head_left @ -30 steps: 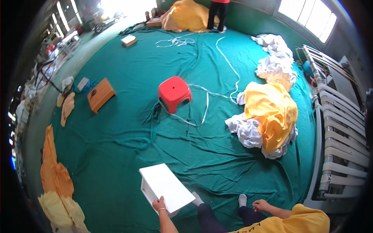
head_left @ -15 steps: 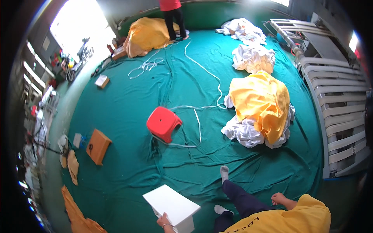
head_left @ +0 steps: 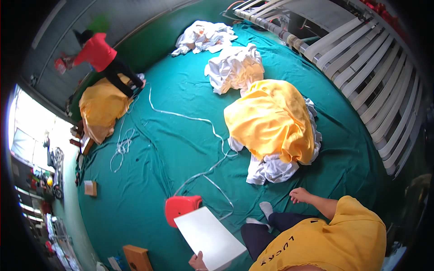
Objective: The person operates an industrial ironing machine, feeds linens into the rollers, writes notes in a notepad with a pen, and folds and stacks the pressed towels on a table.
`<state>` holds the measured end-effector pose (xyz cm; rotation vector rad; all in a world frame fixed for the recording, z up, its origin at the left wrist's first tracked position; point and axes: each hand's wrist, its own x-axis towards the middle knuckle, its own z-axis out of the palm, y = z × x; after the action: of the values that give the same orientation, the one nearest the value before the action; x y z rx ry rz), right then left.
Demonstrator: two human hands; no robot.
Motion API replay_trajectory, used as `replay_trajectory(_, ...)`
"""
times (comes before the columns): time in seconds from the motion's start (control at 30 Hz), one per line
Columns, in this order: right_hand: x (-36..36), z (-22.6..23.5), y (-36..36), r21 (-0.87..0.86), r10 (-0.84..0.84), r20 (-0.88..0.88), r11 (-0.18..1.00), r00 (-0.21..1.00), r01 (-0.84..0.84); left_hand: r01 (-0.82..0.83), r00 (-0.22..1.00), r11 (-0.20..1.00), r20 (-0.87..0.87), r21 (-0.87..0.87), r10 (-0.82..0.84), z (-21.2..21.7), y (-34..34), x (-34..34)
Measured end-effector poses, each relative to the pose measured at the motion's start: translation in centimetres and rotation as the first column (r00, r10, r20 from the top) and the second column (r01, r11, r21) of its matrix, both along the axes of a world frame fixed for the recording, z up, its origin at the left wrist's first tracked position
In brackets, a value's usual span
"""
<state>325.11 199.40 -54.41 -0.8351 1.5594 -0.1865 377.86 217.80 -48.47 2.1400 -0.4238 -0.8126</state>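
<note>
My left hand (head_left: 197, 261) grips the near edge of a white, flat-topped, box-like thing (head_left: 210, 237) at the lower middle. Its broad white face is turned up; its underside is hidden. Just beyond its far corner, and partly covered by it, a red plastic stool (head_left: 181, 207) stands on the green cloth. My right hand (head_left: 299, 195) hangs free at my right side, its fingers loosely bent and holding nothing. Ahead of that hand lies a pile of white cloth (head_left: 271, 169) topped by a yellow cloth (head_left: 273, 119).
Green cloth (head_left: 176, 153) covers the floor. More white cloth piles (head_left: 235, 67) lie farther off. A white cord (head_left: 181, 115) runs across the floor. Slatted metal racks (head_left: 361, 81) line the right. A person in red (head_left: 101, 54) stands by a yellow-covered heap (head_left: 101, 108). A brown box (head_left: 137, 258) sits lower left.
My view has turned to the right and forward steps bring the stool nearer. The white box-like thing stays in my left hand. The person in red now has arms stretched out leftward.
</note>
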Motion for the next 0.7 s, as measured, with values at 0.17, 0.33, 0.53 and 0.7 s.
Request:
replay_trajectory(0.17,2.7,-2.3,-4.9,-0.036,-0.022,-0.196,0.999,0.980,0.015,0.231,0.972,0.963,0.080,-0.135,-0.222,-3.1,-19.0,11.7)
replay_trajectory(0.33,6.8,-4.5,-9.3,0.060,-0.118,-0.418,0.986,0.901,0.157,0.332,0.943,0.928,0.076,-0.172,-0.323,-7.6,-40.7,21.5)
replay_trajectory(0.53,15.3,-4.1,-14.0,0.225,-0.047,-0.423,0.962,0.905,0.156,0.571,0.766,0.820,0.331,0.042,-0.551,-17.8,-60.8,33.8)
replay_trajectory(0.7,21.5,-2.7,-20.3,0.318,-0.111,-0.443,0.909,0.890,0.271,0.540,0.738,0.835,0.418,0.106,-0.530,-25.6,-69.3,44.6)
